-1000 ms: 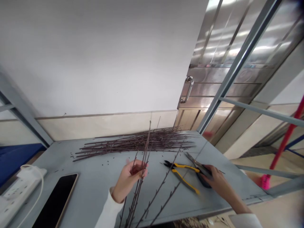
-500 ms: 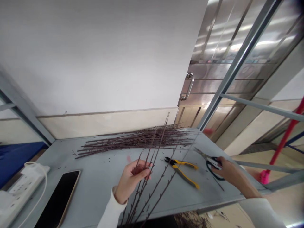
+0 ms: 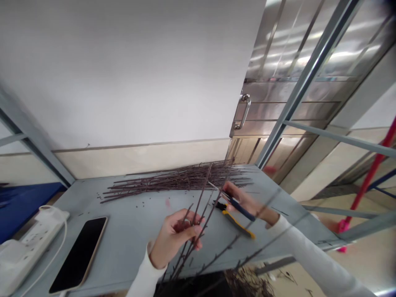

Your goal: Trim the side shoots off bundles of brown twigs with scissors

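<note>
My left hand (image 3: pixel 176 233) is closed around a few thin brown twigs (image 3: pixel 202 194), which stand tilted upward and run down past the table's front edge. Dark-handled scissors (image 3: pixel 243 210) are in my right hand (image 3: pixel 241 198), their blade tips up beside the held twigs. Under that hand lie yellow-and-black cutting pliers (image 3: pixel 236 225), partly covered by it. Behind both hands a large bundle of brown twigs (image 3: pixel 173 179) is spread along the back of the grey table (image 3: pixel 130 231).
At the left are a phone (image 3: pixel 78 255) and a white power strip (image 3: pixel 32 243) with a cable. Small twig bits dot the tabletop. Grey frame posts (image 3: pixel 297 99) rise at both sides. Below the front edge lie cut twig scraps (image 3: pixel 247 282).
My right hand has lifted the scissors off the table's right side and brought them left, over the pliers, to the twigs. My left hand still grips the twigs, shifted slightly.
</note>
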Tool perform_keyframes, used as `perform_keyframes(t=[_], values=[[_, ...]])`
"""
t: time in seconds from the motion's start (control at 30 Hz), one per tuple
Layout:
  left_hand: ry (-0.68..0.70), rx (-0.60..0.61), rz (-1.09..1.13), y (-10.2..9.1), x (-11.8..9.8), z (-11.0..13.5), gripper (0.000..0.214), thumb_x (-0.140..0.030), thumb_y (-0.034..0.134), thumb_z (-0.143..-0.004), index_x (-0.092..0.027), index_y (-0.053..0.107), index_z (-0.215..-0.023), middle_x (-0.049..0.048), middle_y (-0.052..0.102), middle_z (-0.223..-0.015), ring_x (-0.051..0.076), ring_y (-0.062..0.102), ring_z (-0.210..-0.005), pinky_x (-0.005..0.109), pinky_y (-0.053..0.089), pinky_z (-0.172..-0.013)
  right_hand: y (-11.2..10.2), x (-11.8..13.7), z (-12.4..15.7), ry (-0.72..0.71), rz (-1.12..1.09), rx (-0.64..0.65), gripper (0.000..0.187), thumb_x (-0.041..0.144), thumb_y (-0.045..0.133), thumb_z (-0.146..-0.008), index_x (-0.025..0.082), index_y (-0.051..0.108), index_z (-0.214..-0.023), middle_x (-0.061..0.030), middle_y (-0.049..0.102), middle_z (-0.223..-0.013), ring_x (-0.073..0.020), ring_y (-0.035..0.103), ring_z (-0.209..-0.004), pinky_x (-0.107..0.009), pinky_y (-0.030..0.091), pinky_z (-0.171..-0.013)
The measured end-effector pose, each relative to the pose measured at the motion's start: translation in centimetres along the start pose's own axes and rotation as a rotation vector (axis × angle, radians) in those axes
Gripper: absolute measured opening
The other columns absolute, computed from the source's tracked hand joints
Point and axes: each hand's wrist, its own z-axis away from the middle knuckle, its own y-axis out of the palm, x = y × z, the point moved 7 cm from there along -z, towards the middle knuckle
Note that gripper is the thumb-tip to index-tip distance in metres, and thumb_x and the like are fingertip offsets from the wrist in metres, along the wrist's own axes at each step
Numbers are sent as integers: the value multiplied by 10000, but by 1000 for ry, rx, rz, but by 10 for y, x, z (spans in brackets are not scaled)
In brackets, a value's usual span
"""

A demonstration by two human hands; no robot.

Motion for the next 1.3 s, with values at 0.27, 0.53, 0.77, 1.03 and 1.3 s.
perform_keyframes(t=[0.27,0.53,0.77,1.03,1.3], values=[[44,-65,-5,-15,-4,1,374,-389,804,-566,-115,620,-741,1,626,-588,116,583,-386,233,486,-388,23,39,16,-39,-251,226,498,574,631,-681,248,375,-957,-6,433,-847,-155,417,-743,-273,392,-642],[75,-92,-49,-15,-5,0,366,-394,792,-581,-124,599,-738,7,642,-593,124,593,-401,229,480,-386,25,51,26,103,-310,233,539,587,647,-653,259,391,-996,-15,422,-900,-142,438,-737,-262,398,-636],[78,-80,-80,-10,-3,0,374,-404,796,-568,-137,542,-633,-62,508,-446,110,562,-366,196,431,-360,25,67,25,37,-187,277,489,594,658,-651,223,399,-835,33,400,-740,-114,378,-647,-250,340,-575],[84,-81,-62,-8,-3,1,394,-360,798,-579,-162,460,-622,-67,535,-513,107,576,-370,192,428,-361,20,60,26,56,-94,181,482,579,694,-620,200,430,-759,48,440,-642,-108,413,-593,-254,336,-546],[109,-45,-53,-5,-5,5,383,-342,763,-642,-177,417,-654,-88,506,-561,111,602,-389,189,441,-369,20,55,31,53,-49,115,410,474,704,-658,208,392,-670,79,351,-553,-76,318,-515,-216,260,-453]])
